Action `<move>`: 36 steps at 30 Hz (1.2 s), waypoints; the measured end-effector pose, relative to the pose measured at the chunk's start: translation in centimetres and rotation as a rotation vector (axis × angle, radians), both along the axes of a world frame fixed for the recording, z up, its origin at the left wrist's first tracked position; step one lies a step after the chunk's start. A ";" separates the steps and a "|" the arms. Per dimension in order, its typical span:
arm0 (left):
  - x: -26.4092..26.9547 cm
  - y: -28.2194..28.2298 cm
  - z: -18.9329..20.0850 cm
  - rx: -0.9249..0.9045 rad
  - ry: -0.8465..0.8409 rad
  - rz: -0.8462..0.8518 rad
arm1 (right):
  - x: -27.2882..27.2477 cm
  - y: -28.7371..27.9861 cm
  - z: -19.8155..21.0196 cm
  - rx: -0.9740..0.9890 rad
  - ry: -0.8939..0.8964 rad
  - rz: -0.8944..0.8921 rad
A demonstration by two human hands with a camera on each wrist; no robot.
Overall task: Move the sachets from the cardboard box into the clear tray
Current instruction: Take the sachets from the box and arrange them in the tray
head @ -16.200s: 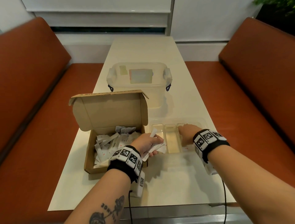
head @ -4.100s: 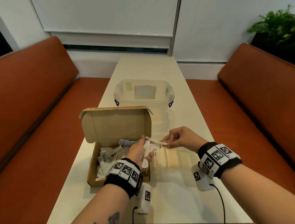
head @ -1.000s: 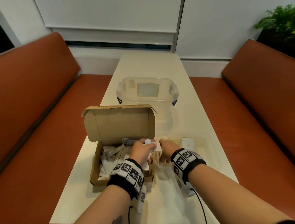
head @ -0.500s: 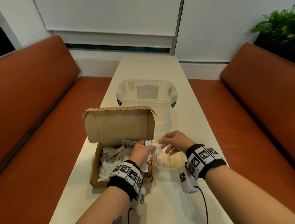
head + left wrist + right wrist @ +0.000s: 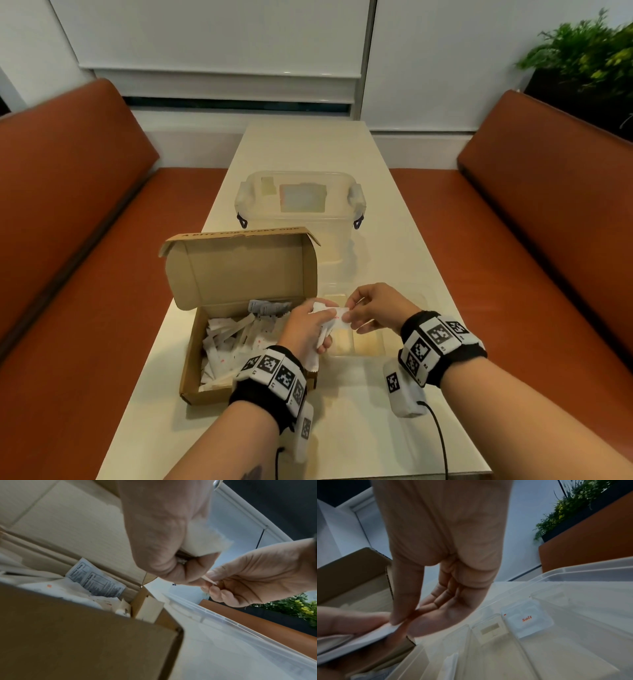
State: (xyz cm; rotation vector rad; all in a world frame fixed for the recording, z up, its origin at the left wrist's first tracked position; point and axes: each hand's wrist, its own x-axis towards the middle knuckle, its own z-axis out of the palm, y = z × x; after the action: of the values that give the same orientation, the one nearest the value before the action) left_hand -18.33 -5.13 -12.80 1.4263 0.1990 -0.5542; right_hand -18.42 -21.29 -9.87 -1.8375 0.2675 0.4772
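Pinching one sachet (image 5: 337,314) with your right hand (image 5: 373,310), you draw it from the bundle (image 5: 322,337) clenched in your left hand (image 5: 305,329), above the seam between cardboard box (image 5: 219,394) and clear tray (image 5: 368,344) at its 3 o'clock. Pull too sharply and loosely held neighbours could slide out, dropping onto the table (image 5: 359,428).

A long pale table (image 5: 308,144) runs ahead of the hands to a white wall (image 5: 219,31). A dark window strip (image 5: 236,103) shows under a lowered white blind (image 5: 219,84). Rust-brown benches flank the table, one (image 5: 68,212) left of the hands and one (image 5: 548,205) right. A green plant (image 5: 585,48) stands far right, behind that bench. The light is soft and even.
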 end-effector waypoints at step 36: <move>-0.5 -2.3 -0.7 0.519 -0.224 -0.569 | 2.9 -4.5 -0.6 -1.075 -0.049 0.268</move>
State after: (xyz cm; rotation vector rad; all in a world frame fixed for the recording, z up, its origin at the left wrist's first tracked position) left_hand -18.83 -7.40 -13.50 2.0557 -0.2746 -0.8354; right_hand -15.54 -25.79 -10.50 -2.9558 0.2651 0.5125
